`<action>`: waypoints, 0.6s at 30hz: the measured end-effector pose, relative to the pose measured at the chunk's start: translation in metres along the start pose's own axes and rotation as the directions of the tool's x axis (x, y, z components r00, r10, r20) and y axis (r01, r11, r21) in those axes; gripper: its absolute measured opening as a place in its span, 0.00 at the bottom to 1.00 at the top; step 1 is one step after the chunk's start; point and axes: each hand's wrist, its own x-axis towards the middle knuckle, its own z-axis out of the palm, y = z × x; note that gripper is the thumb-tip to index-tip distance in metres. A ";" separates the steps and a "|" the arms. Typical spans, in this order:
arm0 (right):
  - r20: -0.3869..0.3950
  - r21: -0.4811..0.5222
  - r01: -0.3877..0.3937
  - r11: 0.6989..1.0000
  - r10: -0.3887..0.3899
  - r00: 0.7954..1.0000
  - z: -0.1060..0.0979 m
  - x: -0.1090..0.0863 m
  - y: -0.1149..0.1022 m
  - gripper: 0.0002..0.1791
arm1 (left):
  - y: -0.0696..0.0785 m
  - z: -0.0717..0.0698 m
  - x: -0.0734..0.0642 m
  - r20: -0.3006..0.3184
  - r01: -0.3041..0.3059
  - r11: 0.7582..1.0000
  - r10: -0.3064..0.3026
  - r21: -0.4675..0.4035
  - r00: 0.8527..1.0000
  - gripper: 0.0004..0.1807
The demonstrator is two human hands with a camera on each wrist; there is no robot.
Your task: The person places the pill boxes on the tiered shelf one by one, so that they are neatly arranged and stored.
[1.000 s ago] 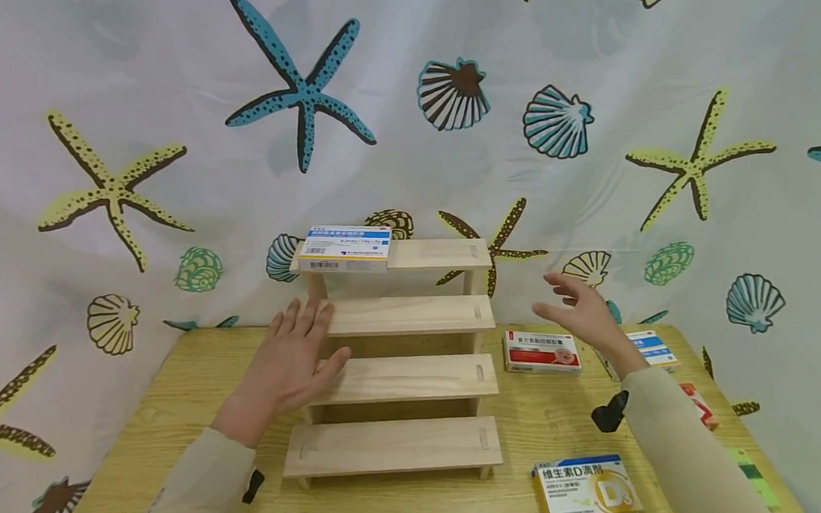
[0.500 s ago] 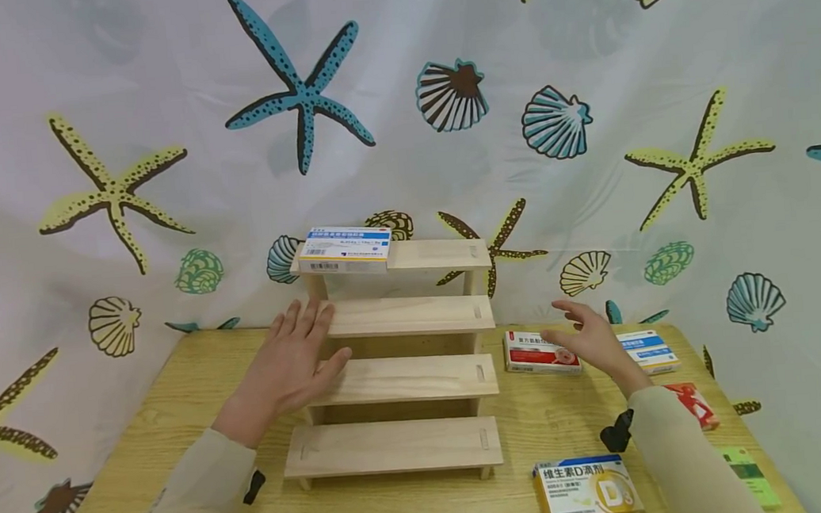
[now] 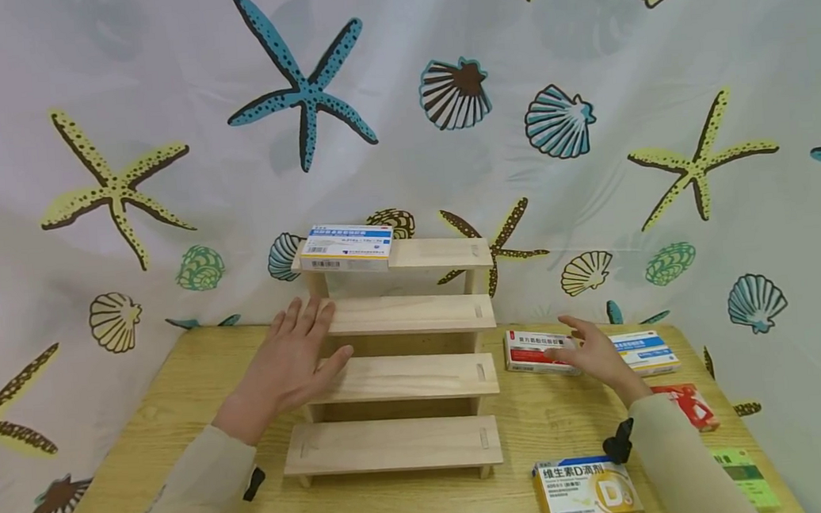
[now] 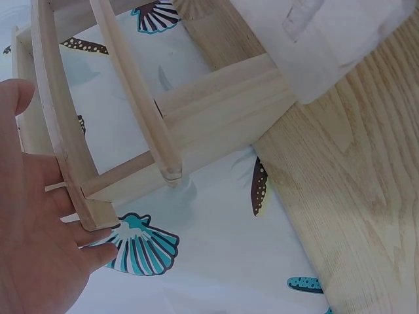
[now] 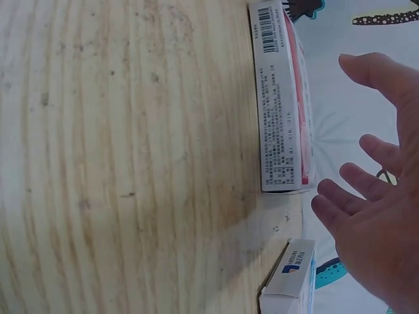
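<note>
A stepped wooden rack with several shelves stands mid-table. At its left side my left hand lies with straight fingers; in the left wrist view the fingers touch the rack's wooden frame. My right hand hovers, fingers spread and slightly bent, above a red-and-white medicine box and a blue-and-white medicine box. The right wrist view shows it apart from the red-and-white box, holding nothing. Another blue-and-white medicine box sits on the top shelf's left end.
A yellow-and-white vitamin D box lies at the table's front right. Farther right are a red box and a green box, partly behind the right sleeve. A patterned curtain hangs behind the wooden table.
My right hand has come down and a little to the right, over the red-and-white and blue-and-white boxes. The left hand stays against the rack.
</note>
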 end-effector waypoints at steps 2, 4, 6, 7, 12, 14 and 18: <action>-0.003 -0.013 -0.014 1.000 0.014 1.000 0.001 0.000 0.001 0.51 | 0.000 -0.001 0.000 0.003 -0.001 1.000 0.001 0.002 1.000 0.44; -0.002 -0.018 -0.025 1.000 0.025 1.000 0.002 0.000 0.001 0.51 | 0.001 -0.001 0.001 0.007 0.001 1.000 -0.001 0.004 1.000 0.44; -0.002 -0.027 -0.033 0.999 0.033 0.999 0.003 0.000 0.002 0.51 | 0.001 -0.001 0.001 0.009 0.001 1.000 -0.001 0.007 1.000 0.44; -0.002 -0.031 -0.035 0.999 0.035 0.999 0.003 0.000 0.001 0.52 | 0.001 -0.001 0.001 0.009 0.001 1.000 -0.001 0.008 1.000 0.44; 0.004 -0.046 -0.047 0.998 0.048 0.999 0.004 0.001 0.000 0.53 | 0.000 -0.002 0.001 0.009 -0.001 1.000 0.001 0.004 1.000 0.44; 0.009 -0.044 -0.048 0.998 0.049 0.999 0.004 0.002 0.000 0.53 | 0.000 -0.002 0.000 0.011 -0.002 1.000 0.002 0.000 1.000 0.44; 0.019 -0.037 -0.032 0.999 0.033 0.999 0.004 0.002 0.002 0.54 | 0.000 -0.002 0.000 0.012 -0.003 1.000 0.003 -0.003 1.000 0.44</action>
